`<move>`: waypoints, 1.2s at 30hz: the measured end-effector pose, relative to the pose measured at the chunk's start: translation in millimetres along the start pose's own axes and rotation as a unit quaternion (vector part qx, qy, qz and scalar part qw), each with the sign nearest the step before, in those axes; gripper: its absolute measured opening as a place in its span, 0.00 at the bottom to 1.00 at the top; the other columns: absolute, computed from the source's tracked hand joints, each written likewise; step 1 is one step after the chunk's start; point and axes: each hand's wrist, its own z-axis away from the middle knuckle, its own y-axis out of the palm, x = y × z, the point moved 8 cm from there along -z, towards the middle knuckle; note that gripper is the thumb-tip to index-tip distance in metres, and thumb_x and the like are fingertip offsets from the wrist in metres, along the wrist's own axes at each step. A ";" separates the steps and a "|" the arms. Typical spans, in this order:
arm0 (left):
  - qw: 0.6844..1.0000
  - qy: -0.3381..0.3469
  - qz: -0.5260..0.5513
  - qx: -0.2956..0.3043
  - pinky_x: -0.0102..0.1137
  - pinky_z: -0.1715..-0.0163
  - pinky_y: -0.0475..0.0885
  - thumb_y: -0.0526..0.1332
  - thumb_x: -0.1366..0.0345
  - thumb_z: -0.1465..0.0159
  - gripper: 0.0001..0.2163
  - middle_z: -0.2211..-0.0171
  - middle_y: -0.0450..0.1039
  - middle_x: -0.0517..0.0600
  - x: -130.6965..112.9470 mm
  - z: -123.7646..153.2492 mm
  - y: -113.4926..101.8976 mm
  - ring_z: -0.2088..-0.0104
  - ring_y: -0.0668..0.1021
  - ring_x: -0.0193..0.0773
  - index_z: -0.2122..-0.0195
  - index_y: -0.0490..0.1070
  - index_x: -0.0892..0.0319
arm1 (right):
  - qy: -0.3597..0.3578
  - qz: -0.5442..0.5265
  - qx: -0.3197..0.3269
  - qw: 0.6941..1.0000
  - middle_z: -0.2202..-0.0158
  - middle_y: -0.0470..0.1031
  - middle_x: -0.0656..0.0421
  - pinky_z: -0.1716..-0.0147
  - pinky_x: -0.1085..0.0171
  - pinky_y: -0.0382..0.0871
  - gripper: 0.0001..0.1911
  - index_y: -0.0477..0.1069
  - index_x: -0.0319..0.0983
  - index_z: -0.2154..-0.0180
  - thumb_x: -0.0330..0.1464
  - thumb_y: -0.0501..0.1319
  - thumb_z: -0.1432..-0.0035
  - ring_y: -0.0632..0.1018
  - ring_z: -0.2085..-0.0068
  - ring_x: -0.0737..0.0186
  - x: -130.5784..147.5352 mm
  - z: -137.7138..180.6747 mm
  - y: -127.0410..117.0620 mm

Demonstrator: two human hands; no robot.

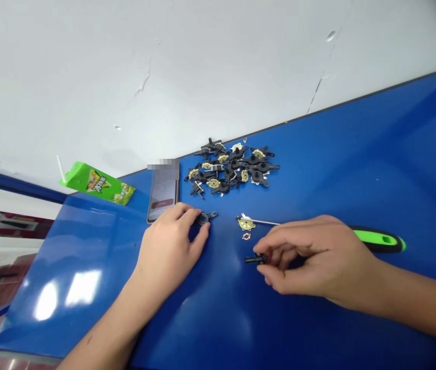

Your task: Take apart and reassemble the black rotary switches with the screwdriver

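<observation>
My right hand point(314, 254) pinches a small black plastic shaft point(255, 259) between thumb and fingers, just above the blue table. With thumb and fingers closed round its edge, my left hand point(173, 236) grips a black plastic housing with a round opening point(205, 218); part of it is hidden by the fingers. Between the hands lies a yellowish round contact plate point(246, 222) with small tabs, and just below it a tiny copper-coloured ring point(246, 236). A screwdriver point(379, 239) with a green and black handle lies behind my right hand, its tip over the plate.
A pile of black parts with yellowish plates point(237, 164) lies near the wall. Left of it are a smartphone point(164, 190) and a green drink carton point(100, 184) with a straw. The blue table point(356, 169) meets a white wall point(221, 67).
</observation>
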 end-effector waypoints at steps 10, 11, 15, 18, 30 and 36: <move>0.808 -0.246 0.534 0.049 0.22 0.84 0.75 0.84 0.62 0.46 0.16 0.76 0.80 0.41 -19.2 28.8 46.2 0.84 0.81 0.32 0.64 0.80 0.58 | -0.184 0.234 -0.101 0.949 0.69 0.84 0.65 0.70 0.73 0.81 0.05 0.81 0.43 0.60 0.27 0.68 0.32 0.82 0.75 0.70 32.4 10.0 -11.0; 0.776 -0.270 0.566 0.066 0.22 0.84 0.76 0.85 0.64 0.48 0.17 0.76 0.80 0.40 -22.7 31.0 51.5 0.84 0.82 0.33 0.65 0.79 0.58 | -0.186 0.245 -0.099 0.946 0.69 0.84 0.66 0.70 0.73 0.81 0.05 0.81 0.43 0.60 0.27 0.68 0.31 0.82 0.75 0.71 32.5 10.4 -10.0; 0.724 -0.292 0.621 0.062 0.19 0.76 0.82 0.84 0.74 0.52 0.18 0.74 0.83 0.41 -28.9 30.3 50.5 0.78 0.88 0.36 0.66 0.80 0.59 | -0.211 0.294 -0.086 0.928 0.68 0.83 0.67 0.69 0.75 0.80 0.06 0.80 0.43 0.59 0.29 0.65 0.27 0.82 0.74 0.72 36.2 14.4 -5.2; 0.727 -0.278 0.626 0.046 0.19 0.73 0.84 0.81 0.78 0.49 0.16 0.72 0.87 0.42 -30.2 28.1 44.1 0.76 0.90 0.37 0.64 0.81 0.58 | -0.223 0.333 -0.066 0.914 0.66 0.84 0.66 0.66 0.74 0.79 0.09 0.79 0.43 0.58 0.30 0.61 0.23 0.84 0.70 0.71 37.4 17.2 -1.7; 0.784 -0.162 0.598 0.018 0.22 0.64 0.88 0.78 0.76 0.41 0.14 0.63 0.92 0.49 -41.7 31.3 41.7 0.66 0.92 0.38 0.55 0.86 0.60 | -0.262 0.423 -0.048 0.866 0.61 0.87 0.59 0.60 0.71 0.81 0.20 0.82 0.41 0.58 0.33 0.53 0.16 0.87 0.62 0.65 34.0 19.4 9.9; 0.689 -0.184 0.700 0.045 0.25 0.62 0.90 0.79 0.75 0.38 0.13 0.64 0.91 0.50 -42.3 33.9 54.5 0.66 0.93 0.41 0.53 0.84 0.60 | -0.300 0.440 -0.033 0.846 0.58 0.87 0.58 0.55 0.69 0.82 0.19 0.84 0.40 0.54 0.30 0.53 0.15 0.87 0.58 0.64 41.5 20.8 10.2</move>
